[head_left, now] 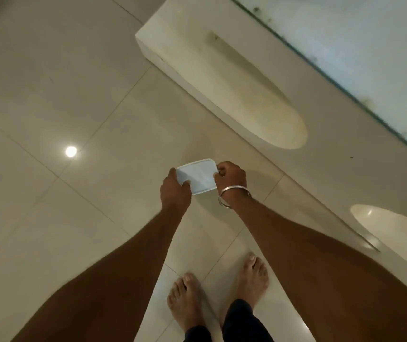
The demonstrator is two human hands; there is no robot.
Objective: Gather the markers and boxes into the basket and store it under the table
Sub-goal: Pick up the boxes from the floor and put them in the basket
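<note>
The left hand [175, 191] and right hand [232, 178] are gripping opposite rims of the basket [198, 175], fingers [218, 174] curled, and it is probably handling as light, rigid plastic.

glossy floor tiles [49, 95], metal bangle [234, 193]

Small rectangular container [198, 175], rounded corners, white rim, pale blue face; seen from above, held over the floor [49, 95]; left grip [175, 191] on its near-left edge; right grip [230, 180] on its right edge.
</note>
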